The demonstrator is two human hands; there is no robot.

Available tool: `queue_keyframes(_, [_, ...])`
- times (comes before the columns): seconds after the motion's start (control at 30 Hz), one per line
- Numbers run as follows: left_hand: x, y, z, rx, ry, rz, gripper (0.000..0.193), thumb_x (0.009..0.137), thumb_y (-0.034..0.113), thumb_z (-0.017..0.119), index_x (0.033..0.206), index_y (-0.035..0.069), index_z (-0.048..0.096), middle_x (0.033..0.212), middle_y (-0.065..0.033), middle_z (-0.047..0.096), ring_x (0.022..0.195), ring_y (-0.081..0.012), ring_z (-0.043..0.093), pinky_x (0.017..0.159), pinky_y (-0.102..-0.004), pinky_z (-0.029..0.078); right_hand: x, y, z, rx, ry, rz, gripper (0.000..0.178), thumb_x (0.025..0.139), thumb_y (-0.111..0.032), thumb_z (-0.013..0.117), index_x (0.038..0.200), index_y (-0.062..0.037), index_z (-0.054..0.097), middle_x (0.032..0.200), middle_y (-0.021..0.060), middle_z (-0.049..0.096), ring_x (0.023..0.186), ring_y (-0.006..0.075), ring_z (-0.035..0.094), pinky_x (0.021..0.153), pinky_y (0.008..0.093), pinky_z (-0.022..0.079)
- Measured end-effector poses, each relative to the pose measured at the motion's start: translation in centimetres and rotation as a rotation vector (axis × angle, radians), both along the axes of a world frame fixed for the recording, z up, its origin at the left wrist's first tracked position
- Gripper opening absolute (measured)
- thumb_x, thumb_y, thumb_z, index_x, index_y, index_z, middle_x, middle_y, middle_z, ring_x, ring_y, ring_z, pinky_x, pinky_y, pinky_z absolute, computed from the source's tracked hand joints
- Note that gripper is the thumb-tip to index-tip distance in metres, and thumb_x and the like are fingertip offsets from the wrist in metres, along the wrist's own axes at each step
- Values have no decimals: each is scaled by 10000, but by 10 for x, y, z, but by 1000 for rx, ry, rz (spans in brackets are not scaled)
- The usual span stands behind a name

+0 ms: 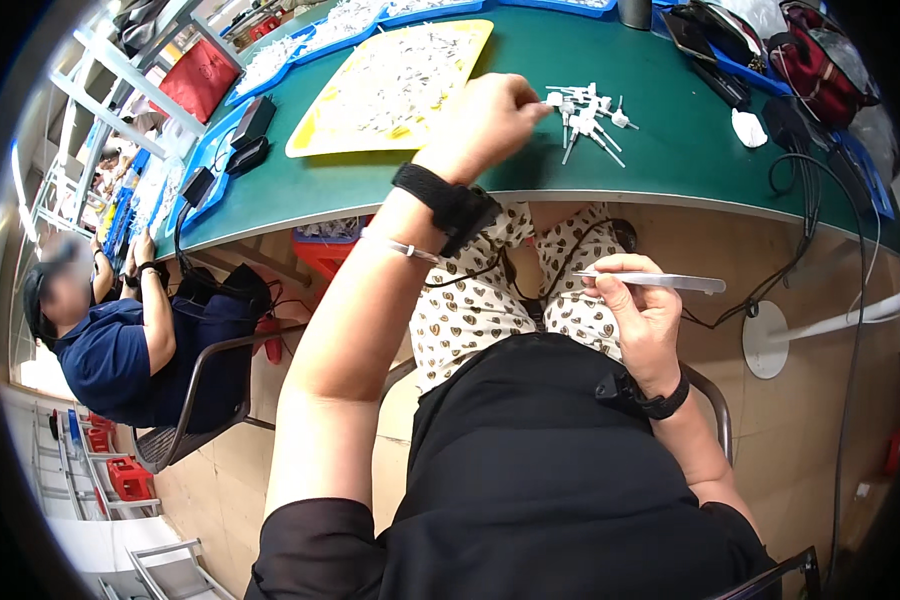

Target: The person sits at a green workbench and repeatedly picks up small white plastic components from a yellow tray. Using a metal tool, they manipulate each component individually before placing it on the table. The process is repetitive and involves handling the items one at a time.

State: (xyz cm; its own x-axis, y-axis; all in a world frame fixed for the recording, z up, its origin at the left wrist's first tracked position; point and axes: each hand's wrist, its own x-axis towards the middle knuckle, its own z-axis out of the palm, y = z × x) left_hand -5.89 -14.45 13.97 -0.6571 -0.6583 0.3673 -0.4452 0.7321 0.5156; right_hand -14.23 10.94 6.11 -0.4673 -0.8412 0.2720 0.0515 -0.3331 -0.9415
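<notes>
My left hand (pixel 492 115) reaches over the green table, its fingers drawn together at the near-left edge of a loose pile of small white plastic parts with thin stems (pixel 592 118). One white part touches or nearly touches the fingertips; whether they grip it is hidden. To the left, beside that wrist, lies a yellow tray (pixel 315 143) heaped with many small white and grey pieces. My right hand (pixel 642 310) is above my lap, short of the table edge, closed on a pair of metal tweezers (pixel 685 283) held roughly level, its broad end toward the right.
Blue trays (pixel 305 45) of white pieces line the table's far side. A dark red bag (pixel 820 70), black cables (pixel 798 170) and a crumpled white item (pixel 748 128) lie at the right. A seated co-worker (pixel 135 350) is at the left. A white stand (pixel 767 340) is on the floor.
</notes>
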Motion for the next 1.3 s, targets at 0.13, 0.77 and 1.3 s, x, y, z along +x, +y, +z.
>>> queue_keyframes(0.13, [-33,29,-12,-152,-211,-48,313,871,302,749,875,-11,728,808,-204,719,784,-366,705,752,-422,558,-4,3,1,24,18,-5,123,955,-52,711,1055,10,678,882,12,671,778,57,598,695,206,483])
queue_keyframes(0.77, [63,145,-61,873,536,-55,179,1036,154,599,1120,10,665,853,-8,631,661,-57,578,609,-224,506,-5,1,2,-88,-182,92,183,988,-48,653,1152,34,650,1035,90,695,935,148,684,871,288,576])
queue_keyframes(1.3, [79,175,-106,335,525,-124,203,896,13,721,1095,49,730,883,-93,657,753,-221,647,673,-311,517,11,7,7,-37,216,74,139,927,-24,712,1064,-2,719,1024,90,704,911,148,668,791,285,538])
